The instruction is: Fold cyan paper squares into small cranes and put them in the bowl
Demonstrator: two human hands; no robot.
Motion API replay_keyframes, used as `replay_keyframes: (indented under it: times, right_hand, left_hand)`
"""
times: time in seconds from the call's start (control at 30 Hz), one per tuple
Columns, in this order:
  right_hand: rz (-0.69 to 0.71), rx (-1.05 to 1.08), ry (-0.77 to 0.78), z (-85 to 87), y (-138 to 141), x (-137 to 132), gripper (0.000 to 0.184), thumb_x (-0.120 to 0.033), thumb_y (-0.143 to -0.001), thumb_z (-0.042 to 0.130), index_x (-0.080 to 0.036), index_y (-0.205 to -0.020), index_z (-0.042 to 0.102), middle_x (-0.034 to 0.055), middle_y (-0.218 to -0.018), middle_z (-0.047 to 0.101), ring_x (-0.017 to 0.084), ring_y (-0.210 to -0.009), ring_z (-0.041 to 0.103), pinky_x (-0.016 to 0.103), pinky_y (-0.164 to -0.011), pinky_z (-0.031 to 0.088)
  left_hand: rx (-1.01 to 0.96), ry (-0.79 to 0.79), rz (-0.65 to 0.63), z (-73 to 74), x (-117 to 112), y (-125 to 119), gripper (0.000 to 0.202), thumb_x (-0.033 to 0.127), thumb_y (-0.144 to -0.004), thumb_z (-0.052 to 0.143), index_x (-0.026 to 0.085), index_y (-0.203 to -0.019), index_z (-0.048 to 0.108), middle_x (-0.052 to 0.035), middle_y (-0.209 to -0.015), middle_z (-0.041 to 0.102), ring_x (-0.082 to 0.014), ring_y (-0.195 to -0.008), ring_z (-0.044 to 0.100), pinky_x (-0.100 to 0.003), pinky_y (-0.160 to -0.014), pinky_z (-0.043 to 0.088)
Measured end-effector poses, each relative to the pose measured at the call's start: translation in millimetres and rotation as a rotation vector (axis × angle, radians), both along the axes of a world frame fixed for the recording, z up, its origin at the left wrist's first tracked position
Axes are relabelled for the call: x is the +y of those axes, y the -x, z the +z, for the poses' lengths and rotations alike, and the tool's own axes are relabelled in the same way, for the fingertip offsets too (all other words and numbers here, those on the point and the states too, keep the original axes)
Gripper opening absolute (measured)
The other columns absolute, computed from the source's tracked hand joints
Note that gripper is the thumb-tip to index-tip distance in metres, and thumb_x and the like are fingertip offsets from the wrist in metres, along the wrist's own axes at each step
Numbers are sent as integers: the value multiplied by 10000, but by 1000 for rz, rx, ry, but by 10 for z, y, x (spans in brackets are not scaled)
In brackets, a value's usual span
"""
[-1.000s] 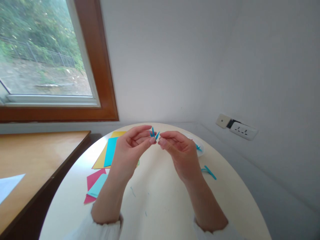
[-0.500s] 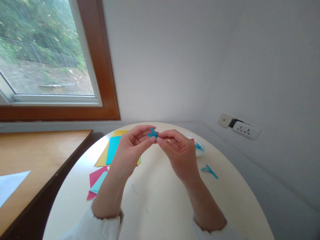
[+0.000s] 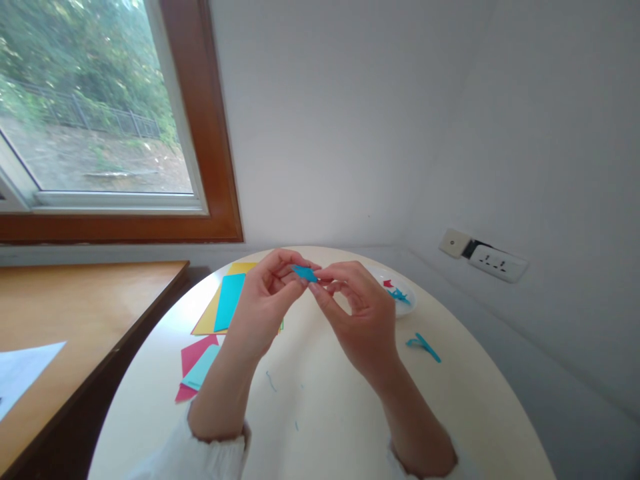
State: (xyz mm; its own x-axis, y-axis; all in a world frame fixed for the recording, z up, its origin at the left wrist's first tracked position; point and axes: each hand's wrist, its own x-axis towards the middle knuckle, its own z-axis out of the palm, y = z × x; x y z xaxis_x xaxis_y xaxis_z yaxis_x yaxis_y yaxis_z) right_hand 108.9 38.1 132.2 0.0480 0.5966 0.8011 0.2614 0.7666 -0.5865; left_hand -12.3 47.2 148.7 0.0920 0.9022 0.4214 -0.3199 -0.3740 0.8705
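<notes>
A small folded piece of blue paper point(image 3: 305, 273) is held up between my two hands, above the far part of the round table. My left hand point(image 3: 273, 293) pinches its left side between thumb and fingers. From the right, my right hand point(image 3: 357, 297) grips the other end with thumb and index fingertips. The fingertips hide part of the paper, so its exact folded form is hard to make out. Behind my right hand stands a white plate point(image 3: 407, 309) with blue paper pieces point(image 3: 400, 296) and a small red piece point(image 3: 387, 284) on it.
Yellow point(image 3: 207, 319) and blue sheets point(image 3: 230, 300) lie left on the white table point(image 3: 330, 413), nearer me pink point(image 3: 193, 353) and pale blue paper point(image 3: 200, 371). A blue strip point(image 3: 425, 347) lies at right, with thin scraps point(image 3: 271, 381) in front. A wooden desk point(image 3: 100, 293) adjoins at left.
The blue paper has turned between my fingers: several points stuck up before, and now a flatter side shows. My right hand's fingers have shifted slightly. The view has moved a little.
</notes>
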Motion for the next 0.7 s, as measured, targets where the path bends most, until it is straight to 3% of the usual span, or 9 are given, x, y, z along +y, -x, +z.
replay_keyframes:
  times: [0.43, 0.7]
  right_hand:
    - [-144, -100, -147, 10, -4, -1, 171, -103, -782, 563, -200, -889, 654, 30, -825, 634, 114, -709, 577, 245, -582, 510]
    - [-186, -108, -153, 18, -4, -12, 152, -110, -779, 570, -200, -879, 640, 21, -801, 632, 104, -654, 551, 255, -574, 502]
  left_hand:
    - [10, -20, -37, -26, 18, -1, 83, 168, -701, 629, 166, -772, 585, 12, -691, 607, -110, -691, 586, -231, -682, 460]
    - [-2, -40, -60, -21, 10, -11, 107, 153, -706, 627, 177, -803, 587, 14, -675, 630, -116, -680, 612, -223, -662, 462]
